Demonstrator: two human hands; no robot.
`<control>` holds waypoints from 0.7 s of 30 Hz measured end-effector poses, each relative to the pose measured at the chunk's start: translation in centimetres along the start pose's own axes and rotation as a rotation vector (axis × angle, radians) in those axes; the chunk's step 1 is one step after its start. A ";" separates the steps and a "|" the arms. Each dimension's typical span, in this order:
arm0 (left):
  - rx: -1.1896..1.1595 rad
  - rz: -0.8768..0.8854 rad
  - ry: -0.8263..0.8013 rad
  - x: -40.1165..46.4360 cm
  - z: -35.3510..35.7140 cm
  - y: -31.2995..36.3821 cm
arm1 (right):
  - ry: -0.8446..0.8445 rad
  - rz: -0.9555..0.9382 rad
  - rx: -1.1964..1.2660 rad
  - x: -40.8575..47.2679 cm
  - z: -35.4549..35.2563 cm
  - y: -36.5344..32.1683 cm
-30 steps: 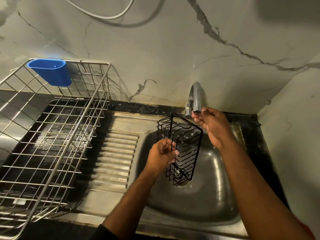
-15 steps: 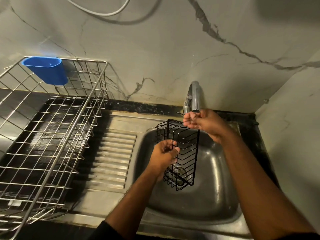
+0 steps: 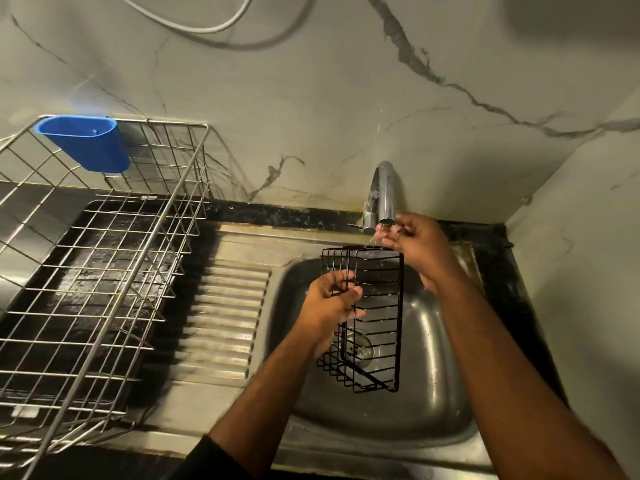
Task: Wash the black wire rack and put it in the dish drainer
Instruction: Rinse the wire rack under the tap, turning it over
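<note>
A steel sink [image 3: 426, 403] sits in a corner of marble-veined walls, its ribbed drainboard [image 3: 221, 317] just left of the left hand [image 3: 329, 306]. That hand grips the left side of the black wire rack [image 3: 372, 320], held upright over the basin. The right hand [image 3: 415, 247] is above the rack's top edge under the tap [image 3: 384, 192], fingers curled in the water; whether it pinches the wire cannot be told. Further left stands the dish drainer [image 3: 104, 258], with a blue cup [image 3: 86, 143] on its far rim.

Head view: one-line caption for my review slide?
Left hand holds the black wire rack over the sink; right hand under the faucet.
</note>
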State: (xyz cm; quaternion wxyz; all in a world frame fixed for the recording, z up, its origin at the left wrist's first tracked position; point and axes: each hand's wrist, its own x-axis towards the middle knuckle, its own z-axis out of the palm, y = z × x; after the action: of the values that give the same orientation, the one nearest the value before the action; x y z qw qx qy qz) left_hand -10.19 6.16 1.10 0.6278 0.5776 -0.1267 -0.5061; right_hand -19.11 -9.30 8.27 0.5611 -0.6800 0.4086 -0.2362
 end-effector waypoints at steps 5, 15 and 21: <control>0.020 -0.003 0.005 -0.1 -0.2 0.2 | 0.003 0.100 0.237 0.5 -0.2 -0.8; -0.051 -0.054 -0.014 0.0 -0.2 0.7 | -0.123 0.312 0.700 0.7 0.6 -0.1; -0.088 -0.117 0.033 0.5 0.4 1.0 | -0.131 0.519 0.938 1.8 1.6 -0.9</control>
State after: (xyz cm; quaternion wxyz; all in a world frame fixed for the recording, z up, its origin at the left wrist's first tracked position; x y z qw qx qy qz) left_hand -9.79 5.32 1.82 0.6240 0.5641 -0.0601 -0.5374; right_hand -16.59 -9.81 8.50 0.8687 -0.2466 0.3780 -0.2043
